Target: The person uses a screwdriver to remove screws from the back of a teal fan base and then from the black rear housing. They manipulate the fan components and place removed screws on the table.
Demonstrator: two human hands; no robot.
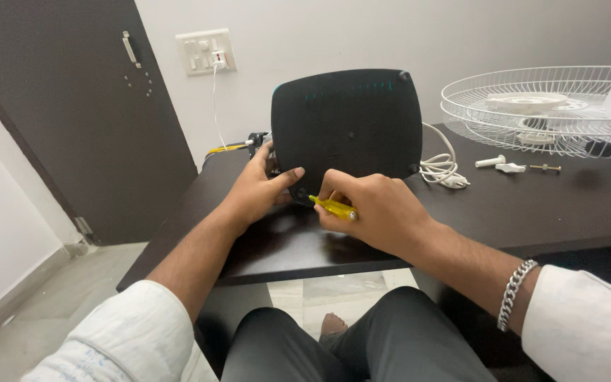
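Left hand (pixel 259 187) is gripping the lower left edge of a black fan base (pixel 346 134), thumb pressed against its face, apparently steadying it upright on edge. Right hand (pixel 376 212) is closing around a yellow-handled screwdriver (pixel 334 207), whose tip is pointing toward 9 o'clock at a spot near the base's lower left corner; the tip itself is hidden behind the thumb. The two hands are lying close together, nearly touching at the thumbs.

The base is standing near the middle of the dark surface (pixel 532 205), underside facing the viewer. It is a rounded square of matt black plastic with small recessed holes at the corners and a teal rim showing at 12 o'clock. Holding it on edge is presumably giving the tool straight access to the corner fixing.

At 3 o'clock from the base, a coiled white cord (pixel 443 170) is resting on the surface; farther toward 2 o'clock, a white wire fan guard (pixel 532 106) is lying flat, with a white plastic knob (pixel 491 162) and a slim metal bolt (pixel 544 168) just in front of it. A white wall switch plate (pixel 205 51) is sitting at 11 o'clock, beside a dark door (pixel 72 120).
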